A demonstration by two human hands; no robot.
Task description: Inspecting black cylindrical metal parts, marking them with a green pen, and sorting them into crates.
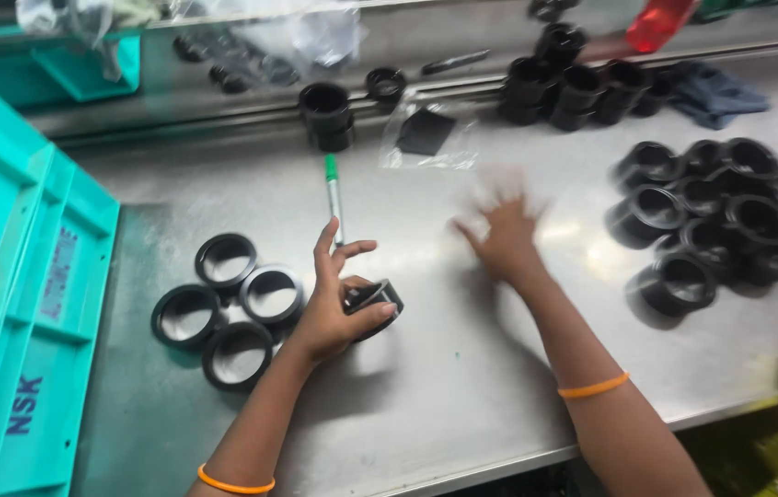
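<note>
The left hand [338,308] is pinching a black ring [372,302] just above the desk [462,368] beside four laid-out rings [228,308], while the blurred right hand [504,241] is spreading its fingers, holding nothing, toward the ring pile [729,216].

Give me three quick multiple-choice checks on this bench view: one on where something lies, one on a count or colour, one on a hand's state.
1. Where does the green-capped pen lie?
A. On the metal table beyond the left hand
B. Inside the teal crate
C. On the loose ring heap at the right

2. How many black rings lie flat in the cluster beside the left hand?
A. Two
B. Four
C. Seven

3. What is the state of the right hand?
A. Closed on a ring
B. Open, fingers spread, holding nothing
C. Gripping the pen

Answers:
1 A: the pen rests on the bare table just past the left hand.
2 B: four separate rings show there.
3 B: the fingers are splayed and blurred, with nothing in them; the left hand is the one with a grip on a black ring.
</note>
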